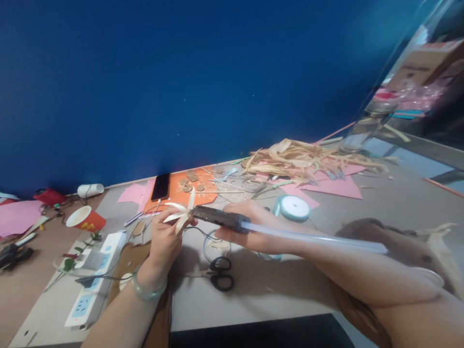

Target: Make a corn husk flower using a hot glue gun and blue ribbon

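Observation:
My left hand (166, 238) pinches a pale flower (184, 212) with narrow, spread petals that look like dried husk. In my right hand (250, 227) is a dark hot glue gun (217, 216), held level with its nozzle pointing left. The nozzle end meets the flower's middle, or lies just in front of it; I cannot tell which. A long translucent glue stick (315, 237) sticks out of the gun's rear along my right forearm. Below the hands, black-handled scissors (220, 274) lie on the table beside a clear ring-shaped item (216, 246).
A white power strip (96, 280) with plugs and cables stands at left, near an orange paper cup (87, 220). Farther back are a phone (160, 187), orange paper (208, 197), a ribbon spool (294, 208) and piled dry husks (290, 157). A blue wall (181, 87) rises behind.

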`<state>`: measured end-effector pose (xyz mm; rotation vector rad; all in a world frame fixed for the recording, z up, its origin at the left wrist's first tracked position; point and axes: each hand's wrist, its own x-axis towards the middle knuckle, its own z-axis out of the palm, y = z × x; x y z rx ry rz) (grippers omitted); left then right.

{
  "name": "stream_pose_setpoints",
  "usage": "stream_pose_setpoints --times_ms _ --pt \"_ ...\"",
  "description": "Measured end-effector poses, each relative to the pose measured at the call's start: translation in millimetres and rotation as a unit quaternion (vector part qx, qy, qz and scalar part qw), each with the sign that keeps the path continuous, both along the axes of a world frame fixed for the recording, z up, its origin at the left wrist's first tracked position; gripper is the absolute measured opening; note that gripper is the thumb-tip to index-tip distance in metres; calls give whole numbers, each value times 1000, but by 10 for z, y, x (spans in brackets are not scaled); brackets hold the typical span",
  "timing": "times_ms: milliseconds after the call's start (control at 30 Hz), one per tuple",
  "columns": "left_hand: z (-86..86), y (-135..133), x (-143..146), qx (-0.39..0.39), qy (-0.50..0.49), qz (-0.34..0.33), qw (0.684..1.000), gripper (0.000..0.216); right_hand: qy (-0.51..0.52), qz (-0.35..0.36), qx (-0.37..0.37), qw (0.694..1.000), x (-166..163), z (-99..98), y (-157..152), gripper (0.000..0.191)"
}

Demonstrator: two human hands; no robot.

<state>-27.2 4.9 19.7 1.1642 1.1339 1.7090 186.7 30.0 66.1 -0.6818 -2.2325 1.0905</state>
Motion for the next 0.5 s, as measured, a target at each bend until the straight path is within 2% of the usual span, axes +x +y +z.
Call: stream_pose_setpoints --times_ms 133,500 --pt "-23 -1 -18 -1 -4 -12 1000 23 -24 -5 -2 1000 3 30 -15 33" --pt "58 -5 30 -5 2 20 1000 28 -30 3 -10 999 15 26 -20 32"
